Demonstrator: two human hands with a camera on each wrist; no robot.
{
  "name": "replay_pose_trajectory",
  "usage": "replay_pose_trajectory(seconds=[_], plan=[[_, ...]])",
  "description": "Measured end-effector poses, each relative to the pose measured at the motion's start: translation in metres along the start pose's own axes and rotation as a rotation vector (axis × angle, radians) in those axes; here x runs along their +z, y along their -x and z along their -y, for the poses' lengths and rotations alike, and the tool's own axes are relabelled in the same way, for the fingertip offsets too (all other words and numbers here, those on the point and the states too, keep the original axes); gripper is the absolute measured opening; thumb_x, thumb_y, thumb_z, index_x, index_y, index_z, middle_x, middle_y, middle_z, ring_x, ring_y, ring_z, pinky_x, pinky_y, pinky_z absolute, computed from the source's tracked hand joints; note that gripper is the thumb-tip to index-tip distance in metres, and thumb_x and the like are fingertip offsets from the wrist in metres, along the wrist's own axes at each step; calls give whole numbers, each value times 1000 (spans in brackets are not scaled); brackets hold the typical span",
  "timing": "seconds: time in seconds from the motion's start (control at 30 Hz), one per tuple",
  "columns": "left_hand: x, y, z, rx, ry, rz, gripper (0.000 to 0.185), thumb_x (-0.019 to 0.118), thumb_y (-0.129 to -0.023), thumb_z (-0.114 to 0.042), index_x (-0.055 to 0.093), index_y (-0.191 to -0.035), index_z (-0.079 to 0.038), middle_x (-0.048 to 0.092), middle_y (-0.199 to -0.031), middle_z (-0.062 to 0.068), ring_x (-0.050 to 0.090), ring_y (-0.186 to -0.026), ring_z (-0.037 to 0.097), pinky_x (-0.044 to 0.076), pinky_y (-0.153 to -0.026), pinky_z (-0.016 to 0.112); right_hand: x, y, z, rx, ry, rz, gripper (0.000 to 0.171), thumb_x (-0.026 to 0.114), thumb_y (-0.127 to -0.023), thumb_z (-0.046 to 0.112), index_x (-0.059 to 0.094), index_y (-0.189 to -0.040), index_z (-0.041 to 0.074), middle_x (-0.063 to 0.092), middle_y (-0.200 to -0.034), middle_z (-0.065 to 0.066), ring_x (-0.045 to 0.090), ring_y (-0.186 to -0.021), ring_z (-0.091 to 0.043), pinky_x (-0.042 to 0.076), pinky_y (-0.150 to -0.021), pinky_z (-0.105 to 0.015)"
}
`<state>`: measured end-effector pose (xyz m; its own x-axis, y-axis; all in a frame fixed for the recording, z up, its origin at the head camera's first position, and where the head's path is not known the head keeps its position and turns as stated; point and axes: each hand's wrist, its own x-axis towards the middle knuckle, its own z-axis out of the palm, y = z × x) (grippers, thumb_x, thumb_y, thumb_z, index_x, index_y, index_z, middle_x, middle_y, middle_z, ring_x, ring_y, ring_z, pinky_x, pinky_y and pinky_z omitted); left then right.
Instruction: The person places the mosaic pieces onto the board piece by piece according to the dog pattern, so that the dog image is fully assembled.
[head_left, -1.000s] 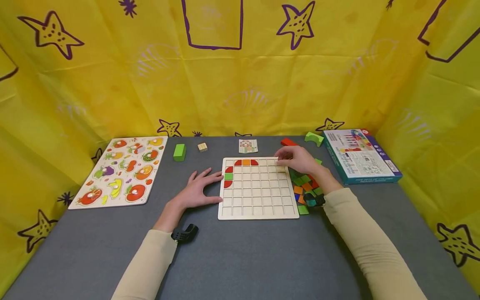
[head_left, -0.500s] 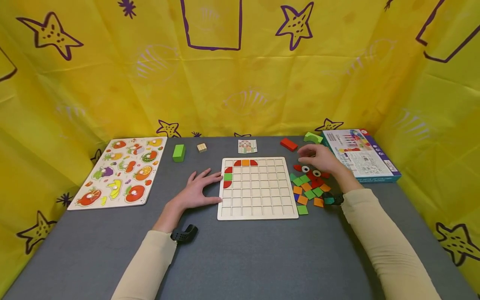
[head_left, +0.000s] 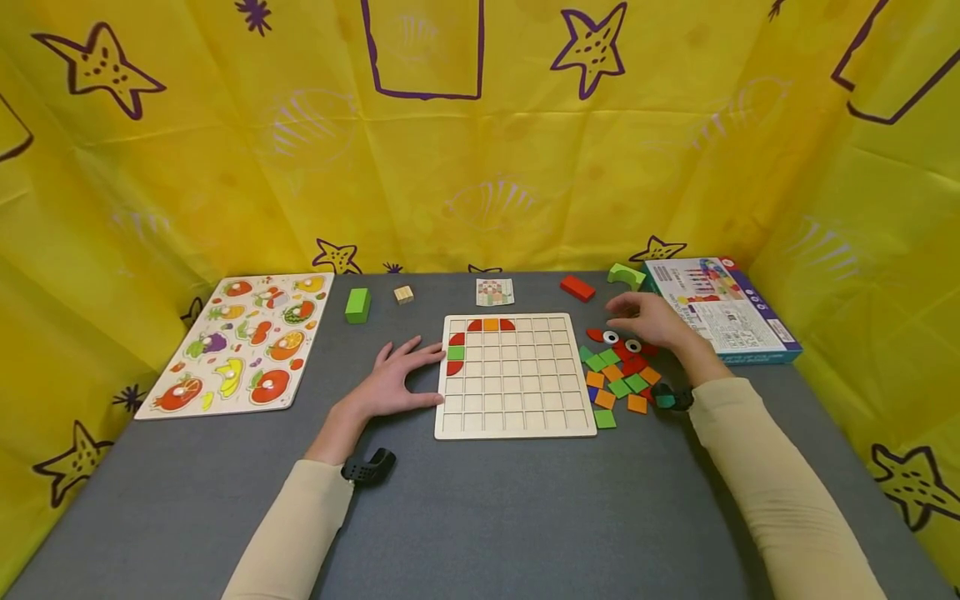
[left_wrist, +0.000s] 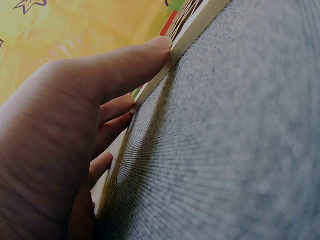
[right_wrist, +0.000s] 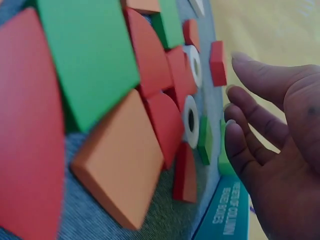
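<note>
You can't read the small card [head_left: 495,292] behind the board [head_left: 514,414]; its pattern is too fine. The right hand [head_left: 647,320] covers part of the tile pile [head_left: 618,377]. In the left wrist view, the left hand [left_wrist: 60,140] runs off the picture's edge and blocks most of the board.

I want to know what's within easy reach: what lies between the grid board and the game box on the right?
In the head view, a pile of loose coloured tiles lies there, with the right hand over its far end, between the grid board and the game box.
</note>
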<state>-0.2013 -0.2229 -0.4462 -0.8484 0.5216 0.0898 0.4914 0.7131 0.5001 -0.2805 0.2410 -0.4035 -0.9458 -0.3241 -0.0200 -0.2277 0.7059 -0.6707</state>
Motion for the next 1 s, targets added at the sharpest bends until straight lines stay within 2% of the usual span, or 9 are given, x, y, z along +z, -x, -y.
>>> replay_pose_trajectory(seconds=[0.2,0.4,0.53,0.7,0.9,1.0], plan=[[-1,1,0,-3,0,1,75,78,-85,-45,55,-147,-11,43,-157,5,19,-150,39,-2,-113,67,11,-3,9,-11,69,57,32,73,-95,14,68,-121,-3,66,-114,-19,57,-97,-32,47,-87,-47],[-2,1,0,-5,-3,-3,75,79,-84,-46,56,-147,-12,43,-157,5,19,-150,38,-1,-113,67,20,-9,14,-55,152,95,30,74,-94,13,71,-120,-2,67,-117,-18,57,-107,-34,44,-97,-53],[-1,0,-1,-6,3,-4,75,79,-84,-46,56,-146,-12,43,-156,4,19,-150,38,-1,-113,67,23,-13,15,-79,194,99,17,74,-93,10,73,-108,1,68,-106,-14,57,-101,-34,45,-95,-53],[-1,0,0,-6,5,-1,75,79,-84,-46,56,-146,-12,43,-157,4,19,-150,38,-2,-113,67,23,-13,21,-70,152,107,4,72,-94,7,71,-97,6,67,-96,-8,55,-90,-29,46,-88,-47],[-1,0,-1,-14,5,2,75,79,-84,-46,56,-147,-12,43,-157,4,18,-151,37,-2,-114,66,21,-13,29,-45,61,106,17,67,-98,8,73,-113,4,68,-107,-10,56,-94,-29,47,-87,-44],[-1,0,-2,-16,10,2,75,79,-84,-46,56,-147,-12,43,-157,4,18,-151,37,-2,-114,66,22,-14,34,-51,24,108,20,68,-98,8,72,-117,3,69,-107,-11,57,-93,-29,48,-86,-43]])
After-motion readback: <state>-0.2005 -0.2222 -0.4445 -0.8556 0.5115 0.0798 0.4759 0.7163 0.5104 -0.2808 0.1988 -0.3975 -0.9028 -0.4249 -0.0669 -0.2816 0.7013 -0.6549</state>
